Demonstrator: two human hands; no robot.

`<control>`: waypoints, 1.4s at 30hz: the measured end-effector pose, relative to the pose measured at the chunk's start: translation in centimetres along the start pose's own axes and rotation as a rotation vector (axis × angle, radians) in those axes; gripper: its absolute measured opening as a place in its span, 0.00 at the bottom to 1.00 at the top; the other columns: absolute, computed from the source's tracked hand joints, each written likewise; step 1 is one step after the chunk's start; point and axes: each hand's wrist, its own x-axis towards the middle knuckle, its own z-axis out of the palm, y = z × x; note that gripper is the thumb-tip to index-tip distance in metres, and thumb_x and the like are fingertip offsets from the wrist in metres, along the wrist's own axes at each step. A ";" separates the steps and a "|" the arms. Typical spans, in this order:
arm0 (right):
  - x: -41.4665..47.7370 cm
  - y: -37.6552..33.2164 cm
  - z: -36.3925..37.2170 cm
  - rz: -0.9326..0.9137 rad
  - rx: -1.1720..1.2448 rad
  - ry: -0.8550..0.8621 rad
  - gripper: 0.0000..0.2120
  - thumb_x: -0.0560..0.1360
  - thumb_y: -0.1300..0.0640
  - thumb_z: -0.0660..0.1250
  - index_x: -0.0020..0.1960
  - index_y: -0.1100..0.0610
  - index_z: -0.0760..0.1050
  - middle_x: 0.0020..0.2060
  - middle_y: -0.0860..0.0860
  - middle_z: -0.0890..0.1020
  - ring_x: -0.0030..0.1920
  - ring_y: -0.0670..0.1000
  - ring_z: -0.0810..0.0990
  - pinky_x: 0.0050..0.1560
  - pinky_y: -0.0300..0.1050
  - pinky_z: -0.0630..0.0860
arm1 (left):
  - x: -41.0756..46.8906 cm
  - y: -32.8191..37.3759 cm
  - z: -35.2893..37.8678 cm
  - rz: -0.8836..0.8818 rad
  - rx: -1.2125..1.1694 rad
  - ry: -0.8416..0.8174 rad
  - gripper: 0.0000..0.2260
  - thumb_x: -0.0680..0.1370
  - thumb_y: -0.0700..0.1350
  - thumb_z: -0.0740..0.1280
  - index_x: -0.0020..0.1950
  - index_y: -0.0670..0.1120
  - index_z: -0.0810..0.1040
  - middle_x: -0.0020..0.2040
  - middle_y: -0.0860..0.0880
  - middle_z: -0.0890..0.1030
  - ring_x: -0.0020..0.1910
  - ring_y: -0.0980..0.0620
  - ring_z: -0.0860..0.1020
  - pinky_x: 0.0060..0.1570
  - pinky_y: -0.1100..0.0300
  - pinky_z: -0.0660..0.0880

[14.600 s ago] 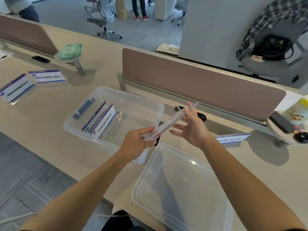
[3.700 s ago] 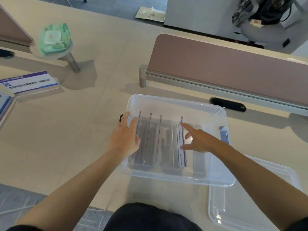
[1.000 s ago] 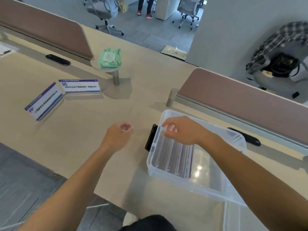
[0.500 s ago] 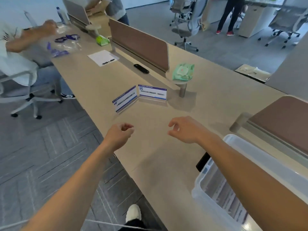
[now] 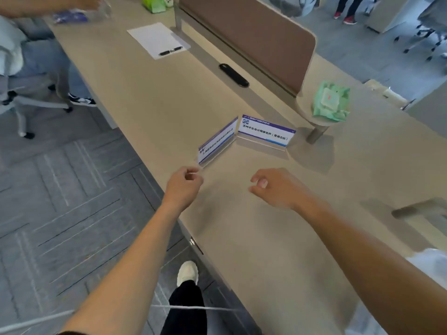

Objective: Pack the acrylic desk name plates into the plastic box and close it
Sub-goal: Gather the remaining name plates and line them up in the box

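take one name plate per hand by the clear base edge, not the printed face, and lift straight so neither tips into the other. left hand (image 5: 185, 187) and right hand (image 5: 273, 188) hover loosely curled, holding nothing, just short of two name plates (image 5: 264, 131) standing touching in a v on the desk (image 5: 154, 97); white cards, purple-blue bands, clear acrylic

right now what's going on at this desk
A person is reaching with both bare hands toward two acrylic name plates standing on the desk. The left hand is almost at the near plate; the right hand hovers short of the far plate. Both hands are empty. The plastic box barely shows at the right edge.
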 end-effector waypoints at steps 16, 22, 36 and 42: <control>21.3 -2.1 0.0 0.242 0.421 0.144 0.38 0.77 0.39 0.65 0.79 0.55 0.56 0.75 0.49 0.67 0.72 0.52 0.68 0.70 0.49 0.65 | 11.0 -1.9 2.5 -0.146 -0.186 0.099 0.21 0.71 0.58 0.74 0.60 0.52 0.77 0.58 0.53 0.77 0.56 0.52 0.77 0.58 0.52 0.76; 25.7 -1.1 -0.3 0.312 0.655 0.126 0.47 0.70 0.29 0.64 0.80 0.50 0.53 0.74 0.45 0.67 0.58 0.53 0.82 0.67 0.56 0.73 | 12.5 -0.5 4.9 -0.139 -0.427 0.171 0.11 0.69 0.53 0.77 0.50 0.57 0.84 0.52 0.56 0.84 0.53 0.56 0.80 0.57 0.53 0.77; 24.8 -0.2 -1.0 0.280 0.828 0.185 0.26 0.73 0.33 0.65 0.66 0.44 0.70 0.62 0.45 0.76 0.59 0.51 0.80 0.64 0.57 0.76 | 11.5 0.8 4.3 -0.062 -0.477 0.263 0.04 0.75 0.44 0.73 0.44 0.53 0.83 0.43 0.57 0.85 0.42 0.62 0.80 0.52 0.58 0.78; 21.8 -1.5 -1.4 0.375 0.908 0.137 0.47 0.67 0.29 0.69 0.78 0.38 0.50 0.76 0.53 0.61 0.66 0.58 0.69 0.67 0.68 0.69 | 8.8 2.8 3.9 -0.055 -0.601 0.227 0.02 0.75 0.43 0.73 0.46 0.50 0.84 0.47 0.51 0.86 0.49 0.55 0.83 0.57 0.47 0.79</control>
